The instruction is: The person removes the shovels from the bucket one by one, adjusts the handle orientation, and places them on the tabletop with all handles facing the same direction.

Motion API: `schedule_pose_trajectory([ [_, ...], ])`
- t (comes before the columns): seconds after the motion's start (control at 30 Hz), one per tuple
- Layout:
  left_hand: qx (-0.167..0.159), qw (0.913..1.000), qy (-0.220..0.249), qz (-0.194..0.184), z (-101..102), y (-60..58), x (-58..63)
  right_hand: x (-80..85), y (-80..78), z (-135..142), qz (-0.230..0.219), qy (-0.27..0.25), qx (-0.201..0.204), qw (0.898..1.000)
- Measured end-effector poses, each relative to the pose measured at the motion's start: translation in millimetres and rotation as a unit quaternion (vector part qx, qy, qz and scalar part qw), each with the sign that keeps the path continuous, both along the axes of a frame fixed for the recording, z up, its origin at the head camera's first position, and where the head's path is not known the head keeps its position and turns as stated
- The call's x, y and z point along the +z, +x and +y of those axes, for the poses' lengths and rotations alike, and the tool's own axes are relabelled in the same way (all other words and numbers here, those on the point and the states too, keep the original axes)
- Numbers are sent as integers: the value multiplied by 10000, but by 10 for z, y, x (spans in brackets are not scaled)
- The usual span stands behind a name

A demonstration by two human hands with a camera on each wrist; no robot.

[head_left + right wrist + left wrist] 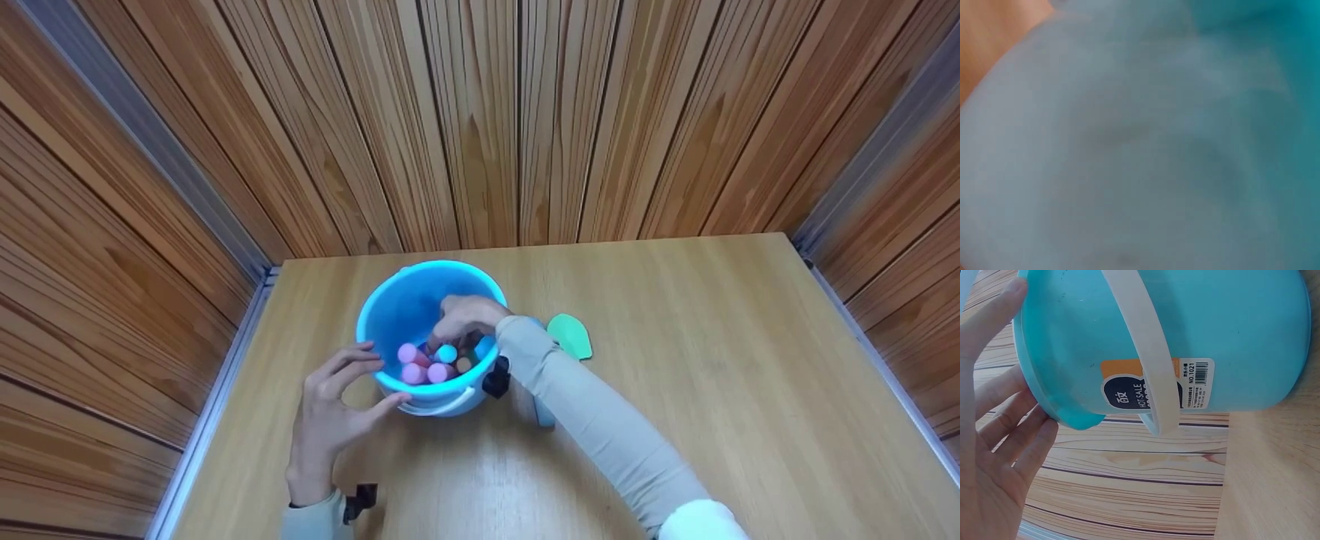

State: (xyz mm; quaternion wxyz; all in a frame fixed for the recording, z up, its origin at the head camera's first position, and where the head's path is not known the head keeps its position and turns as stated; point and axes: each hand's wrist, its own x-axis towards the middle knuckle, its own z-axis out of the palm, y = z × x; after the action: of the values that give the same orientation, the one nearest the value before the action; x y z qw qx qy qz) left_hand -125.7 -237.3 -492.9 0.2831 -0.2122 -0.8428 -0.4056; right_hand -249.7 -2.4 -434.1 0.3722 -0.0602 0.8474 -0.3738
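A light blue bucket (379,300) with a white handle (1154,354) stands on the table, and several pink, blue and brown round-ended sticks (440,373) lie inside it. My left hand (334,412) is at the bucket's near left side, its spread fingertips and thumb resting against the rim. In the left wrist view the fingers (1010,416) lie loosely along that rim. My right hand (466,319) reaches down into the bucket, palm down, with its fingers among the sticks. Those fingertips are hidden, so I cannot tell whether they hold a stick. The right wrist view is a blur.
Right of the bucket, a green shovel-shaped blade (570,335) lies on the wooden table (712,375), partly under my right sleeve (592,409). A blue piece (544,412) shows below the sleeve. Wood-panelled walls (487,127) enclose the back and both sides.
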Motion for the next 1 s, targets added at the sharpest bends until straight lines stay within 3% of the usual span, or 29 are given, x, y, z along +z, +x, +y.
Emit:
schedule_pose_trajectory([
  [0.33, -81, 10000, 53, 20, 20, 4, 5, 338, -107, 26, 568, 304, 928, 9936],
  [0.63, -89, 9999, 6, 47, 6, 3, -7, 504, -163, 214, 331, 253, 1423, 9889],
  [0.73, -121, 9999, 32, 45, -6, 1, -5, 535, -182, 280, 341, 225, 1417, 9891],
  [1.0, -88, 9999, 38, -46, -2, 8, 6, 581, -287, 453, 283, -80, 1967, 9800],
])
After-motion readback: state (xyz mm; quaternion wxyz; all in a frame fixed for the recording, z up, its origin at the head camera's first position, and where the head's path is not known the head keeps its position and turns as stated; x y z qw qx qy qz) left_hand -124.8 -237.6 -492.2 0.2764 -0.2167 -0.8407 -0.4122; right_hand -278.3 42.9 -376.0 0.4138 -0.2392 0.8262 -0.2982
